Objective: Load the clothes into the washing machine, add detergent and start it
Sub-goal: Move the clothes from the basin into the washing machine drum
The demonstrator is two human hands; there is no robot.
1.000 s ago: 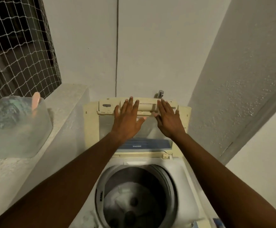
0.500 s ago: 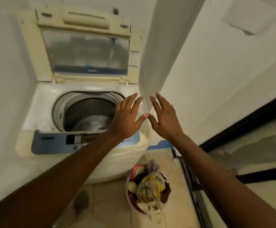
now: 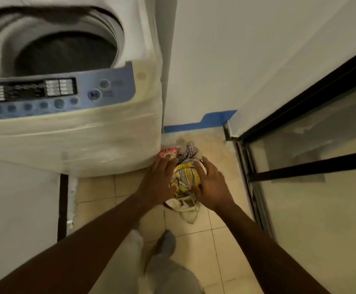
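Tiled floor [image 3: 196, 247], hands now down at clothes [image 3: 185, 177]

Cream plastic washing machine [image 3: 71, 134]: glossy, film-wrapped. Crumpled checked cloth pile [image 3: 186, 175] beneath my fingers [image 3: 164, 164]: matt. Beige tiled floor [image 3: 196, 247]: smooth, semi-gloss.

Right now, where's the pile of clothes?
In the head view the pile of clothes sits on the tiled floor by the washing machine, between the left hand and right hand.

You see yellow-checked and grey-striped clothes [image 3: 186, 176] beside a cream washing machine [image 3: 71, 143] with its blue control panel [image 3: 113, 90], on beige floor tiles [image 3: 196, 240].
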